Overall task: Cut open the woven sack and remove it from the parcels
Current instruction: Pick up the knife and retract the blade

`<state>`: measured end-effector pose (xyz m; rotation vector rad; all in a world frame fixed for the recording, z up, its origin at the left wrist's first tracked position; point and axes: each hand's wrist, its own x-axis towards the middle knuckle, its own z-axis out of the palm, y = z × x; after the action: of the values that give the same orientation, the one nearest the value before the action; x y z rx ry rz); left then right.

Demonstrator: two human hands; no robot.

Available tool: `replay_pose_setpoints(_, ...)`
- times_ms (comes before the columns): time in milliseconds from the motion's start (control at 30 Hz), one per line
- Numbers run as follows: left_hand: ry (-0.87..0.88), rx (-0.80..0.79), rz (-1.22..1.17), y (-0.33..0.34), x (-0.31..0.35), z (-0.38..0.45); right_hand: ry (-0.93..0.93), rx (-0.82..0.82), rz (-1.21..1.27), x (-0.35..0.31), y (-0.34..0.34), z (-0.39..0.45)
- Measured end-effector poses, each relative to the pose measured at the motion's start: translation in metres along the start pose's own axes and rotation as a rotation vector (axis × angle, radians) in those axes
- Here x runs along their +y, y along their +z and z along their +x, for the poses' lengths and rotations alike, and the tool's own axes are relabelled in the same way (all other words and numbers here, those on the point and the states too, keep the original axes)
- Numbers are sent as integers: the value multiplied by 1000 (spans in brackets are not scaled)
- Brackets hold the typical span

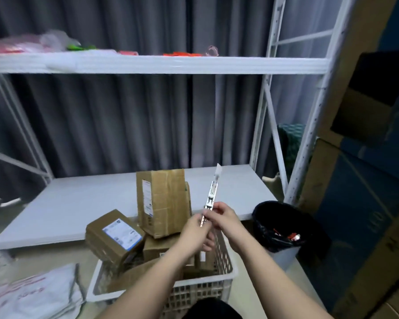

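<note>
Both hands raised over the basket, working one tool between them. Left hand (195, 229) has its grip curled round the lower end of a slim white utility knife with a printed metal body (209, 201); right hand (224, 218) pinches the same handle just above, fingers bent round it. Knife points up and slightly away, pale blade tip (218, 169) extended at the top, clear of the boxes.

White plastic lattice basket (224, 270) stands on the floor directly below the hands. It holds several brown cardboard parcels: one small box with a white-and-blue shipping label (115, 233) tilted against the basket's left rim, others lower inside, partly hidden by the forearms. A taller brown cardboard box with a label down its left face (162, 201) stands upright behind them, at the front edge of the low grey shelf board (78, 203).

Woven sack, white with red print (32, 295), lies crumpled on the floor at lower left, beside the basket and apart from the parcels.

To the right of the basket, a bin lined with a black plastic bag (283, 224), with some red and white scraps inside. White metal shelving frame (270, 88) behind, grey curtain (124, 123) at the back. Upper shelf carries blurred red, green and pink items, not identifiable.
</note>
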<state>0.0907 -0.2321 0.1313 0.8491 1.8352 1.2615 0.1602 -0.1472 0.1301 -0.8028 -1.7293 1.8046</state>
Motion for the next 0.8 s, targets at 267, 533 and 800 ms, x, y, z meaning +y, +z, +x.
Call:
replay_pose_setpoints(267,71,151,-220,-58,-7,-8,-36,-37,254,-21,82,17)
replay_pose_setpoints(533,113,128,-500,-74,-25,4,-15,-11,301,-19,110,27)
replay_pose_setpoints(800,259,252,-469,-78,-42,6,-35,-55,252,-24,116,28)
